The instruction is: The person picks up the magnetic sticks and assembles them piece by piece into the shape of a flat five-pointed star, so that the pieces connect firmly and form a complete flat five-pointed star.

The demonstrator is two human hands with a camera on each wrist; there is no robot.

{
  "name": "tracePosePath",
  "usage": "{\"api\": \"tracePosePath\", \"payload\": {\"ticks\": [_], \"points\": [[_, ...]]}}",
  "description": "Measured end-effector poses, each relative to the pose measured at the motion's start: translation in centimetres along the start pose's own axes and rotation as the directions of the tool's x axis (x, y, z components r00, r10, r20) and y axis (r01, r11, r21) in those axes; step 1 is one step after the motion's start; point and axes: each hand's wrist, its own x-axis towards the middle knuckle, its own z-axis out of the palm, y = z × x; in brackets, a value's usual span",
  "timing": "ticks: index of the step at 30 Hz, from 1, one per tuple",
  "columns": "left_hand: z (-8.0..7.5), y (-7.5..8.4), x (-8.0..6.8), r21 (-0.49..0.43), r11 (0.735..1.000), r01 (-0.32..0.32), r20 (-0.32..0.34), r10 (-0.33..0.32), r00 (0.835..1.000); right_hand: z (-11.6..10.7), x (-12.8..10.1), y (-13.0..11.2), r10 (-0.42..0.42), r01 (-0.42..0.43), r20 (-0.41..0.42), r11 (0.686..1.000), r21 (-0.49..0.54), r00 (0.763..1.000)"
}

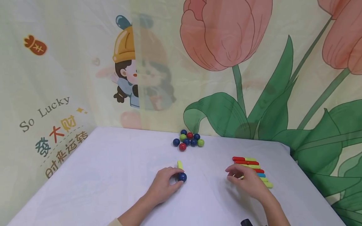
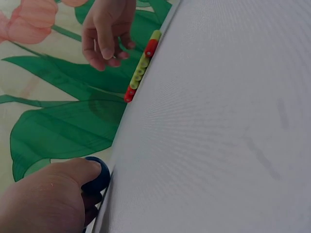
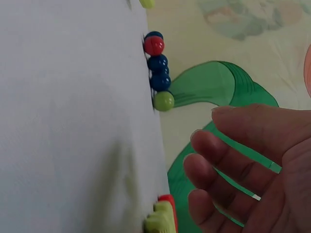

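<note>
My left hand (image 1: 163, 184) pinches a shiny dark blue ball (image 1: 182, 177) between thumb and fingers, low at the table. A short yellow-green stick (image 1: 179, 164) extends away just behind that ball, its near end hidden by the fingers. To the right, my right hand (image 1: 248, 181) hovers with loosely bent fingers and nothing in its grasp, as the right wrist view shows. Beneath and beyond it lies a row of plastic sticks (image 1: 247, 163) in red, yellow-green and blue, partly covered by the hand in the head view.
Toward the back of the white-covered table (image 1: 121, 160) sits a cluster of blue, red and green balls (image 1: 186, 142). Behind them hangs a curtain (image 1: 158, 62) printed with tulips. A black object (image 1: 246, 222) shows at the bottom edge, near the right forearm.
</note>
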Motion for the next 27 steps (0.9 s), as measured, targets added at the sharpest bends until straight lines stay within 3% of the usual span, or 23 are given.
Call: {"api": "tracePosePath", "payload": {"ticks": [8, 20, 27], "points": [[0.0, -0.1, -0.1, 0.007, 1.0, 0.009, -0.017, -0.009, 1.0, -3.2, -0.5, 1.8, 0.039, -0.037, 0.034, 0.997, -0.062, 0.999], [0.1, -0.2, 0.0, -0.006, 1.0, 0.003, -0.024, -0.003, 1.0, -4.9, -0.4, 5.0, 0.158, -0.156, 0.011, 0.982, -0.107, 0.987], [0.0, -0.1, -0.2, -0.009, 1.0, 0.01, -0.017, -0.01, 1.0, -4.8, -0.3, 6.3, 0.204, -0.203, 0.033, 0.979, -0.03, 0.978]]}}
